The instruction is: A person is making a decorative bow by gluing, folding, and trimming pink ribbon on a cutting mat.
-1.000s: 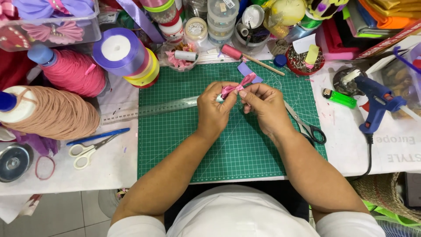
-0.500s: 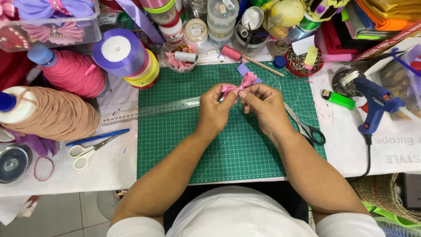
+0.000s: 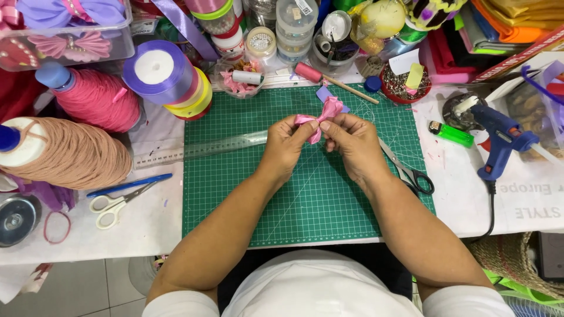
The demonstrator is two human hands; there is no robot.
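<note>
Hands point(image 3: 320, 144) around pink ribbon bow point(image 3: 320, 117)

Over a green gridded cutting mat point(image 3: 305, 205), a left hand point(image 3: 286, 144) and right hand point(image 3: 354, 142) pinch a small pink folded ribbon bow point(image 3: 320, 117) between their fingertips. A clear plastic ruler point(image 3: 200, 149) lies just left; black-handled scissors point(image 3: 408, 170) rest beside the right wrist.

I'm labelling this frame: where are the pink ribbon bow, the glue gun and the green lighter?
pink ribbon bow point(image 3: 322, 116), head view, its middle fold
glue gun point(image 3: 500, 140), head view, blue body
green lighter point(image 3: 453, 135), head view, its body
</note>
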